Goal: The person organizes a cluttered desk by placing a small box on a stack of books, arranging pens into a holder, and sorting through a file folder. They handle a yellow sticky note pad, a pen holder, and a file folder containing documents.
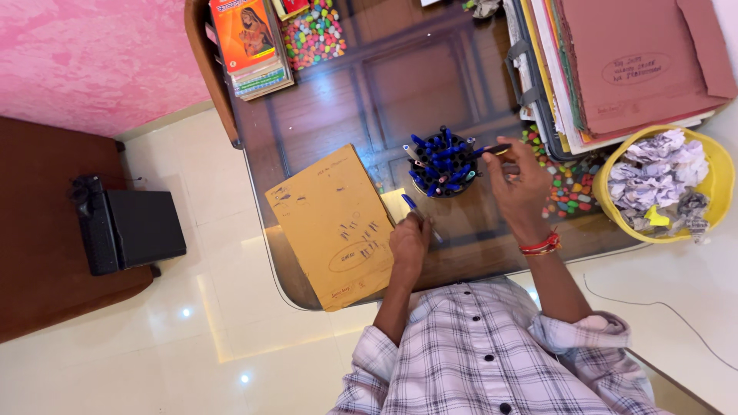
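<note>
Head view: right hand [516, 178] beside pen holder [443, 165].

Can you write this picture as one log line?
left hand: holds blue pen | right hand: holds black pen beside pen holder | brown folder on glass table

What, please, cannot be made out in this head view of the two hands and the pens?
- Left hand's fingers: curled under, grip on blue pen hidden.
- Pen holder: pens cover its inside.
- Yellow basket: crumpled paper hides its contents.
- File stack: cut by top edge.
</note>
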